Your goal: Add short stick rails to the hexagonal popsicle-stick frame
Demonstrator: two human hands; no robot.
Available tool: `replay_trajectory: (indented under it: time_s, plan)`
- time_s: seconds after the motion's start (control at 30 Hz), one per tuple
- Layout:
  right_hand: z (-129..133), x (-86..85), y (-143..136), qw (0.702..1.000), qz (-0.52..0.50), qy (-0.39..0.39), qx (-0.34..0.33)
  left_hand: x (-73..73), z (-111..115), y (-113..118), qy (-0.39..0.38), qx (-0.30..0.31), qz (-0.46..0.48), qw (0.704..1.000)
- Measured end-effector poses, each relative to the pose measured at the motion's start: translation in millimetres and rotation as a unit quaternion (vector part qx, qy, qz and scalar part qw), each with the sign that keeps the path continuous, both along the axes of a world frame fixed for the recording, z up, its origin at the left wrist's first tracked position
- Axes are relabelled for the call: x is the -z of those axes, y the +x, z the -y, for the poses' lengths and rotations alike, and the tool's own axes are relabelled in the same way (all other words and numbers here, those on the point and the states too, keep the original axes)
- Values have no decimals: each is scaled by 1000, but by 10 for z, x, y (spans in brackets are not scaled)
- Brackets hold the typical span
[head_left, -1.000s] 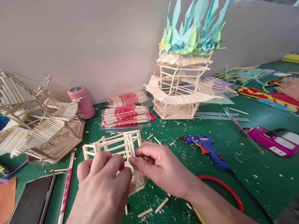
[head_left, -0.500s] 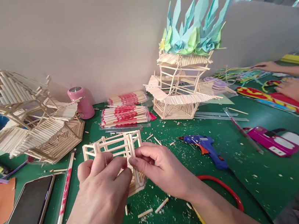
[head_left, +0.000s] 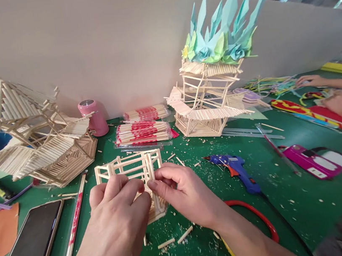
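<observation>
A small open frame of pale wooden sticks (head_left: 148, 165) stands on the green table (head_left: 297, 207), low in the middle of the view. My left hand (head_left: 119, 209) is closed at its near left side, and its fingertips are hidden behind the knuckles, so what they grip does not show. From the right, my right hand (head_left: 179, 188) pinches an upright stick at the frame's near right corner between thumb and fingers. Cut stick pieces (head_left: 185, 234) and crumbs lie around the frame.
Stick models stand at left (head_left: 63, 156) and back right (head_left: 216, 113). A blue glue gun (head_left: 236, 169) lies right of my hands, a phone (head_left: 29, 249) at left. Stick packs (head_left: 142, 132) and a pink bottle (head_left: 95, 117) sit behind. Another person's hands (head_left: 337, 100) work at far right.
My hands and the small frame look almost the same. At far right, the other person's hands have shifted slightly.
</observation>
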State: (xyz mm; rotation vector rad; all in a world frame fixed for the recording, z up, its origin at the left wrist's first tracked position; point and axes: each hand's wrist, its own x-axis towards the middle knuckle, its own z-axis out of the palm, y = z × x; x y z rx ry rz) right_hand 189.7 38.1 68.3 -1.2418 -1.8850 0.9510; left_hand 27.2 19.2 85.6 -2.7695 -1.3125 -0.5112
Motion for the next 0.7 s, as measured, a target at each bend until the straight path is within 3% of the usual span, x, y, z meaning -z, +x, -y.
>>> replay_trajectory:
  time_s: [0.3,0.4,0.6,0.7]
  plan:
    - [10,38,13,1000,-6,15,-11,59,60,-14,21,-25,28,999]
    - [12,54,32,1000,-8,21,-14,91,131,-62,61,-21,65,996]
    - [32,102,74,999,-22,18,-24,297,342,-283,169,-96,145,970]
    - [41,124,91,999,-29,21,-28,430,416,-422,188,-102,152,965]
